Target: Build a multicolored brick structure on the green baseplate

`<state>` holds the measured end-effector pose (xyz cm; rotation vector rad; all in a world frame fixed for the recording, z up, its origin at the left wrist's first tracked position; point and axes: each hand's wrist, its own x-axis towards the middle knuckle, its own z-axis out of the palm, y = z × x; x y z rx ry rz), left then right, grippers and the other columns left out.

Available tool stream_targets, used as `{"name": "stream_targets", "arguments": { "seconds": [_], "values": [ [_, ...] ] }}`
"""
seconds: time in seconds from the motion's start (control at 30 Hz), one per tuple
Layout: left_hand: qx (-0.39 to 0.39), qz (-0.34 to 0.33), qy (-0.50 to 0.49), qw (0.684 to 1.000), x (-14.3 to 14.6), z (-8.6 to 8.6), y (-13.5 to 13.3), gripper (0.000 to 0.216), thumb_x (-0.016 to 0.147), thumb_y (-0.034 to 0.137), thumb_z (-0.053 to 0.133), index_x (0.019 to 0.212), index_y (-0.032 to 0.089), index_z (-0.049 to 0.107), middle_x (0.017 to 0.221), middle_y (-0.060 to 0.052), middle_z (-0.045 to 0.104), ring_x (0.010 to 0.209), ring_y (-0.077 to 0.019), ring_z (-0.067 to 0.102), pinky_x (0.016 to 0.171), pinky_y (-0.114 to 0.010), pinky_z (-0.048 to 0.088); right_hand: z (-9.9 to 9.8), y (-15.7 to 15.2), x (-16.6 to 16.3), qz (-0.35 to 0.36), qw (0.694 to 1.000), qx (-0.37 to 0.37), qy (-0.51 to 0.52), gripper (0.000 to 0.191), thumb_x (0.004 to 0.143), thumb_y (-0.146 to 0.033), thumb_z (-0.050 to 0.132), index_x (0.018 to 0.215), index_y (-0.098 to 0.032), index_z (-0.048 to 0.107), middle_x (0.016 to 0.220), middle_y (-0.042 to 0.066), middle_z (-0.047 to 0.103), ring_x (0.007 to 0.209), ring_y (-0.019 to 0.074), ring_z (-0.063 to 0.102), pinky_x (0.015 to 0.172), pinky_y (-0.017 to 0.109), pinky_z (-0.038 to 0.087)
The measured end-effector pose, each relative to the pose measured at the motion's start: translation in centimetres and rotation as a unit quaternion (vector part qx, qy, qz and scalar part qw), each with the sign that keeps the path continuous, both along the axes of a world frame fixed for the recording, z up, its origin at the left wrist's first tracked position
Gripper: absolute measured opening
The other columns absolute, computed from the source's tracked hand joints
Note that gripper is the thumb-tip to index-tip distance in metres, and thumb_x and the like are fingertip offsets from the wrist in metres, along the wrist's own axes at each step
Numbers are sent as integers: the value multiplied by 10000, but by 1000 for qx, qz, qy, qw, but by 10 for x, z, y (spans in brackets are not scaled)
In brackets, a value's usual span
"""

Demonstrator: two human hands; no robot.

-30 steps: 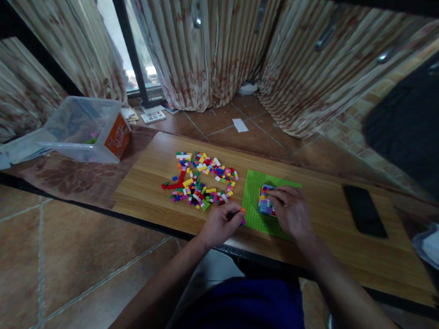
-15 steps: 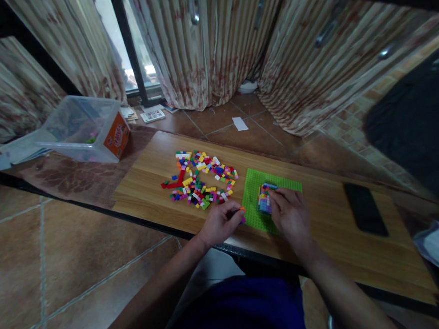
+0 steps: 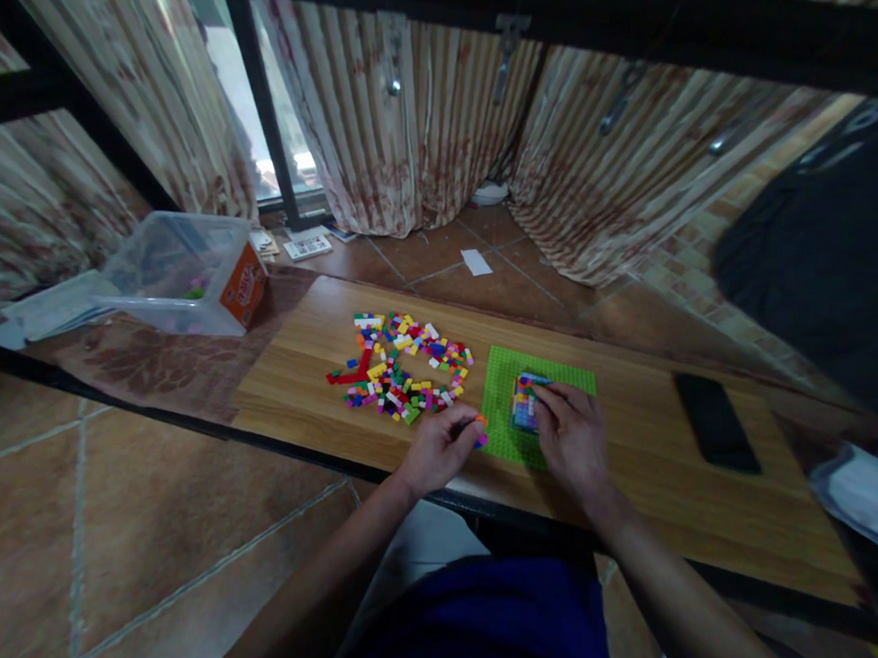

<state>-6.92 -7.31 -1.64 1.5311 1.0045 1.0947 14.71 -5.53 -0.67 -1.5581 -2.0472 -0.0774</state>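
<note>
My left hand point(image 3: 441, 449) is closed around a few small toy bricks point(image 3: 480, 430); orange and purple ones show at its fingertips, near the left edge of a green baseplate point(image 3: 500, 427). On that plate sits a low block built of many-coloured bricks point(image 3: 523, 409). My right hand point(image 3: 572, 430) reaches over the block's right side, thumb and fingers pinched down at its top. Whether a brick is between those fingers is hidden. Loose bricks point(image 3: 413, 383) in many colours lie spread on the wooden board left of the plate, with long red pieces at their left side.
The wooden board point(image 3: 635, 456) carries a black phone point(image 3: 716, 422) at the right. A clear plastic bin point(image 3: 180, 277) with an orange label stands beyond its left end. A dark bar point(image 3: 448, 28) crosses above, before curtains. A plastic bag point(image 3: 872, 504) lies far right.
The camera view has shifted slightly, so the scene sits a little lower and the right side further left. Both hands keep nearly the same places and grips.
</note>
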Motion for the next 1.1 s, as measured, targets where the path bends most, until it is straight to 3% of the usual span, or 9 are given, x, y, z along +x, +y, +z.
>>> {"name": "stream_targets", "arguments": {
  "seconds": [0.13, 0.27, 0.4, 0.6, 0.83, 1.1],
  "values": [
    [5, -9, -8, 1000, -1, 3, 1, 285, 936, 367, 515, 775, 152, 609, 685, 10, 555, 658, -111, 504, 641, -223, 392, 9, -12, -17, 25, 997, -9, 69, 327, 966, -316, 442, 1191, -218, 658, 1133, 107, 654, 1079, 245, 566, 942, 451, 457],
    [-1, -21, -37, 999, -2, 1, 1, 278, 936, 386, 520, 864, 146, 642, 738, -4, 577, 703, -122, 517, 681, -230, 408, 21, -21, -37, 144, 979, -92, 109, 292, 964, -331, 473, 1182, -285, 662, 1154, 69, 646, 1098, 216, 576, 964, 425, 467],
    [-19, -48, -70, 996, -4, -2, 3, 300, 939, 395, 518, 897, 132, 655, 759, -13, 575, 715, -124, 518, 694, -232, 415, 30, -20, -44, 188, 961, -158, 131, 279, 963, -348, 488, 1176, -303, 663, 1146, 50, 644, 1083, 198, 581, 961, 399, 476],
    [-25, -70, -80, 994, -6, -1, 4, 304, 945, 385, 511, 832, 133, 637, 742, -10, 577, 702, -119, 523, 693, -230, 418, 31, -18, -43, 187, 958, -164, 143, 241, 949, -373, 514, 1088, -277, 685, 1111, 50, 655, 1045, 196, 594, 933, 383, 487],
    [-35, -44, -70, 996, -4, -1, 3, 272, 937, 377, 526, 887, 136, 640, 756, -19, 613, 715, -127, 559, 702, -235, 438, 25, 8, -14, 71, 997, -25, 33, 306, 950, -405, 474, 999, -207, 702, 1079, 97, 663, 1028, 248, 564, 942, 443, 442],
    [-40, -44, -62, 996, -4, 2, 2, 262, 933, 373, 527, 873, 143, 636, 751, -17, 626, 717, -129, 576, 696, -237, 446, 21, 27, -3, 50, 995, -36, -80, 279, 936, -344, 465, 992, -218, 708, 1104, 96, 647, 1017, 265, 532, 898, 436, 427]
  ]
}}
